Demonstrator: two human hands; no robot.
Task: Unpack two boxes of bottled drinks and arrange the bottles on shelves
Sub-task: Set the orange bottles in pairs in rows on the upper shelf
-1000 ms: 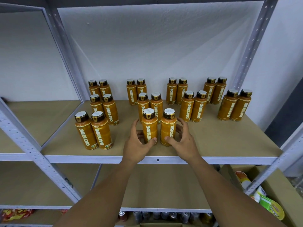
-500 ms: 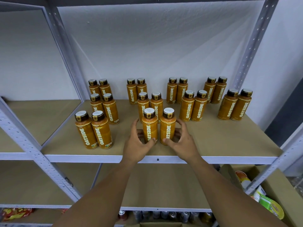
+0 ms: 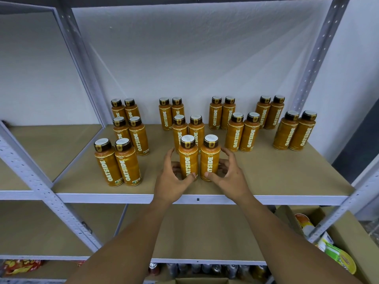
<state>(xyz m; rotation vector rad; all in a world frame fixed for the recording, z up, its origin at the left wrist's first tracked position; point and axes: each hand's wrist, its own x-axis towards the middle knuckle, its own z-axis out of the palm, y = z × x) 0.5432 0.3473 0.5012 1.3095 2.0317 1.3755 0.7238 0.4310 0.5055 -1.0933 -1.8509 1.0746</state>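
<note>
Two hands on the front pair: your left hand (image 3: 172,180) curls round the left bottle (image 3: 188,160), thumb low on its label, & your right hand (image 3: 230,178) likewise grips the right bottle (image 3: 210,160). Both stand upright, just beside each other, mid-front of the shelf (image 3: 276,177), w/ other bottles (image 3: 127,162) in pairs behind & to the sides.

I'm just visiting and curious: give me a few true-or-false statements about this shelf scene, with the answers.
1. Every OATSIDE bottle on the shelf stands upright. True.
2. The right hand is empty. False: it curls round the right front bottle.
3. The left hand holds the left front bottle. True.
4. The bottles are green. False: they are orange with dark caps.
5. The cardboard box at lower right is sealed. False: it is open, goods showing.
</note>
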